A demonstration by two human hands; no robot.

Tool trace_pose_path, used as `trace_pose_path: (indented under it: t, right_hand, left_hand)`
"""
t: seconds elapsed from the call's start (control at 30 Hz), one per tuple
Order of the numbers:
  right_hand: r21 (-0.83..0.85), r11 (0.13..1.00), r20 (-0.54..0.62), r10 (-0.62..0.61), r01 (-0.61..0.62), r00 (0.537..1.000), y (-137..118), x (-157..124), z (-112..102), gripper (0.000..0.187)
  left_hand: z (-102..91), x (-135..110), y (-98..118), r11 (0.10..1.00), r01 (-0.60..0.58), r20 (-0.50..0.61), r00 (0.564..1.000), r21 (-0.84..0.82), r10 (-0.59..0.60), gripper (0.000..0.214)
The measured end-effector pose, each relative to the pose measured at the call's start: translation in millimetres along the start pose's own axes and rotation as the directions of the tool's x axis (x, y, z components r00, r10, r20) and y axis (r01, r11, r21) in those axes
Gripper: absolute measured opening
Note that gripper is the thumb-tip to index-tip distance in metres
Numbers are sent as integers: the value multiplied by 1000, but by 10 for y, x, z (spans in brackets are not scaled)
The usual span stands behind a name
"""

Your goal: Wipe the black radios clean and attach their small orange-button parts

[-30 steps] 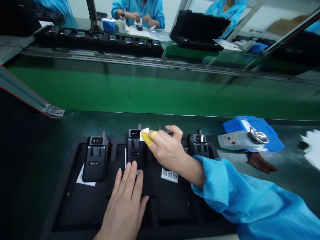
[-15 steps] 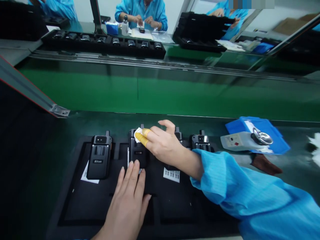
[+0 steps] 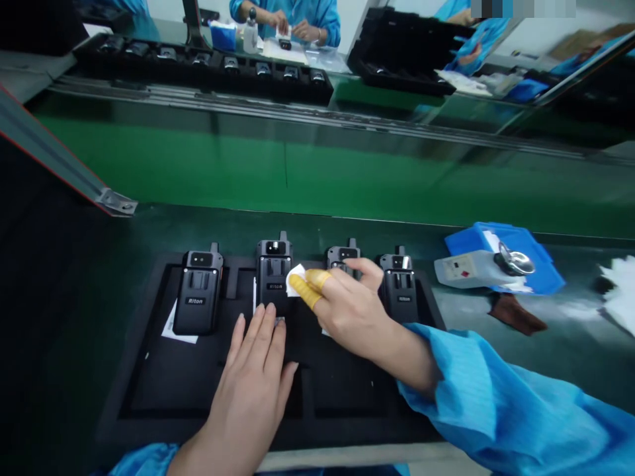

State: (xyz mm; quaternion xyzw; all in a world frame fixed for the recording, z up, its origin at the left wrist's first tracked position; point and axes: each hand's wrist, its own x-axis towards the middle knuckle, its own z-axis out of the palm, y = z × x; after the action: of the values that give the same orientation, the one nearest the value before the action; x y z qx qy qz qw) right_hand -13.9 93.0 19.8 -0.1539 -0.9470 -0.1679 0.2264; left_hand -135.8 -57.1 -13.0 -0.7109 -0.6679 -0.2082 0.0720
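Observation:
Several black two-way radios lie back side up in a row on a black foam tray. My left hand lies flat, fingers stretched out, with its fingertips on the lower end of the second radio. Just right of that radio, my right hand, with yellow finger cots on two fingers, pinches a small white wipe. Part of the third radio is hidden behind this hand. The leftmost radio rests partly over a white label sheet. At the right end lies another radio.
Right of the tray, a white bottle with a metal top leans on a blue bin. A brown cloth is beside them. Behind the green panel, a co-worker in blue sits near a tray of several radios.
My right hand has moved right and down with the wipe, off the second radio's upper back, which now shows. My left hand stays on the radio's lower end. The view has shifted slightly.

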Motion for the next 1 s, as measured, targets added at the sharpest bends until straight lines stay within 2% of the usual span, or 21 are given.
trace_pose_path:
  t: [0.17, 0.43, 0.63, 1.0]
  right_hand:
    - [60, 995, -42, -80, 83, 996, -220, 101, 106, 29]
    - [9, 997, 30, -73, 73, 997, -126, 6, 37, 29]
    - [47, 992, -71, -116, 120, 991, -241, 129, 122, 32]
    - [-21, 995, -12, -94, 93, 996, -146, -63, 21, 29]
  left_hand:
    - [-14, 12, -4, 999, -18, 10, 1000, 38, 18, 34]
    - [7, 7, 1, 1000, -14, 26, 1000, 24, 13, 34]
    - [14, 2, -7, 999, -18, 14, 1000, 27, 18, 35]
    - [0, 3, -19, 999, -40, 19, 999, 27, 40, 34]
